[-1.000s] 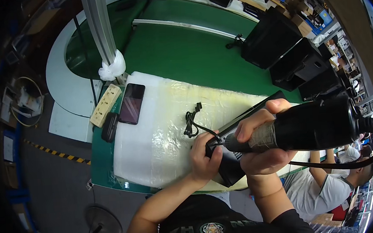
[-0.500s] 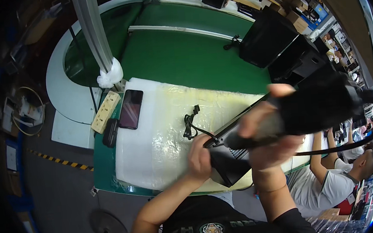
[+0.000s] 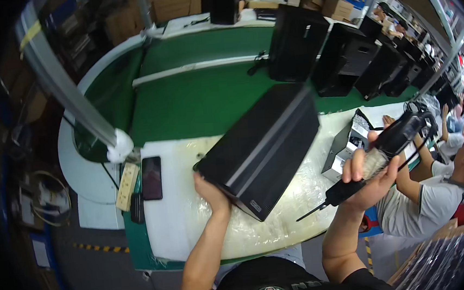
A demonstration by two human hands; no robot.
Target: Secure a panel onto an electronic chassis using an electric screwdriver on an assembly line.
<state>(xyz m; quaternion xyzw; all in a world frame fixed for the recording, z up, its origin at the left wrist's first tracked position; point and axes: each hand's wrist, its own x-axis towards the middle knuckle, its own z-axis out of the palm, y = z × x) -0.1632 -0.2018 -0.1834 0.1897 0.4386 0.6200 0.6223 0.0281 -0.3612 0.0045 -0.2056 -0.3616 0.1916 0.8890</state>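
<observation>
A black box-shaped speaker cabinet (image 3: 265, 148) is tilted over the padded table, its long smooth sides and lower end showing. My left hand (image 3: 212, 195) is closed on its lower left edge, with part of the fingers hidden beneath. Away from the cabinet, on the right, my right hand (image 3: 374, 183) grips a black electric screwdriver (image 3: 397, 136). Its long thin bit (image 3: 312, 212) points down and left, touching nothing. A cable loops from the tool's rear end. The cabinet's far end is a little blurred.
On the white padding (image 3: 175, 226) lies a phone (image 3: 152, 178), beside a power strip (image 3: 128, 187) and a small black case (image 3: 137, 208). Large black speakers (image 3: 296, 42) stand along the green belt (image 3: 185, 108). A grey open box (image 3: 346, 147) and a co-worker (image 3: 432, 200) are at right.
The cabinet has been turned and swung up and away from me; its back panel and power cord no longer show. The screwdriver has come off it to the right. My view has shifted.
</observation>
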